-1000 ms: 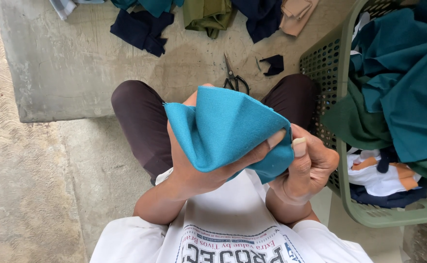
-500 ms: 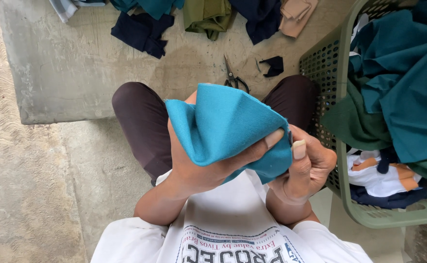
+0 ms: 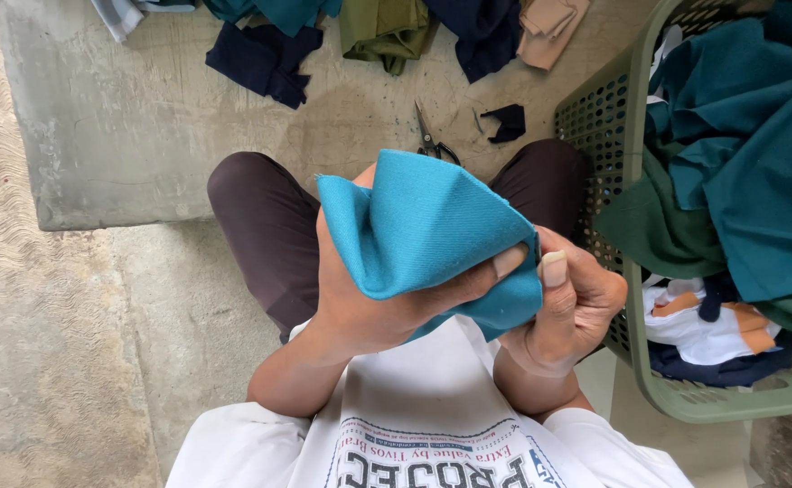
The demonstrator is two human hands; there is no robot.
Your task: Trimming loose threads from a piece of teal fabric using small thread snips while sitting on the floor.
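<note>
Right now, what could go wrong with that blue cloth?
The cloth is bunched loosely between the left hand and right hand, so a fold might slip out. The scissors lie just past the knees, easy to knock. The basket looks overfull; fabric might spill.

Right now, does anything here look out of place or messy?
Mostly tidy. The scissors lie loose on the concrete by the knees, beside a small dark scrap. Cloth bulges over the basket rim. Both hands, left and right, grip the teal cloth.

scissors [image 3: 432,140], green laundry basket [image 3: 595,117] of clothes, fabric scraps [image 3: 265,59]
</note>
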